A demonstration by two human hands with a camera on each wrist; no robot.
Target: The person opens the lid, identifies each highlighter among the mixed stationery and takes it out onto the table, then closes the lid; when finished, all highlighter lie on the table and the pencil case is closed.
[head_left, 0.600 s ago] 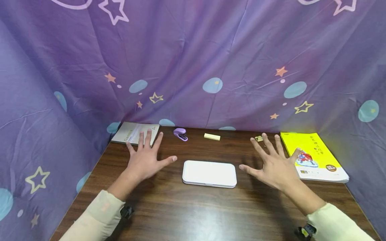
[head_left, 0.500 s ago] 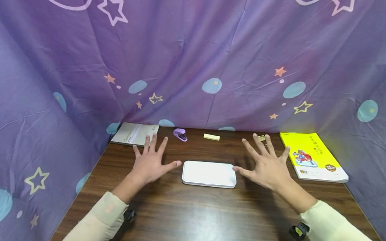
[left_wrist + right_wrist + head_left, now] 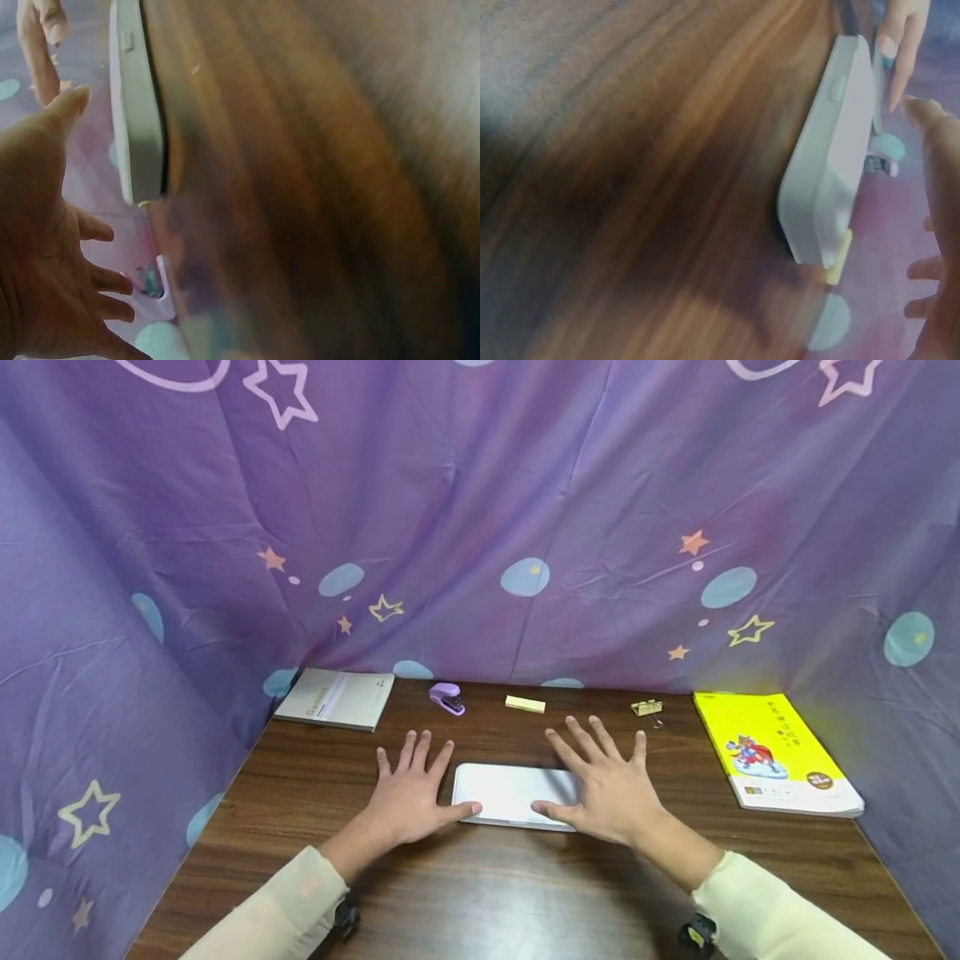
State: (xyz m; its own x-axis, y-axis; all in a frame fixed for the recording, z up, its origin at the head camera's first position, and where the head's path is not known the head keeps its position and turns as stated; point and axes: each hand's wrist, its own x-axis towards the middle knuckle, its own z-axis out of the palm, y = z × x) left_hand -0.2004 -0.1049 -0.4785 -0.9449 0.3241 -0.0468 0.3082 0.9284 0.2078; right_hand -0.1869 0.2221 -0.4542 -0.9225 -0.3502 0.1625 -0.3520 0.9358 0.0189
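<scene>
**Spotter:** Where's the white case (image 3: 517, 795) right now?

**Operator:** I've got it flat on the tabletop (image 3: 480, 893), dead centre, long axis running left to right across me. Everything else sits beyond it: grey booklet (image 3: 335, 699) to the far left of the case, purple stapler (image 3: 447, 698) and yellow sticky pad (image 3: 525, 703) straight behind it, binder clip (image 3: 647, 707) behind and to the right, yellow book (image 3: 772, 752) off to its right.

**Spotter:** And the hands?

**Operator:** One at each short end. My left hand (image 3: 411, 793) lies just beside the case's left end, fingers spread and straight, thumb tip reaching to the near left corner. I can't tell whether it touches. My right hand (image 3: 603, 781) is over the right end, fingers fanned out flat, covering that part of the lid, thumb along the near edge.

**Spotter:** Which one's nearer?

**Operator:** The right, I'd judge; it overlaps the case while the left is only at its edge. Neither hand grips anything; both are splayed wide. The left wrist view shows the case (image 3: 135, 112) edge-on by my thumb, with a gap to the palm. The right wrist view shows the same from the other end (image 3: 829, 165), blurry.
</scene>
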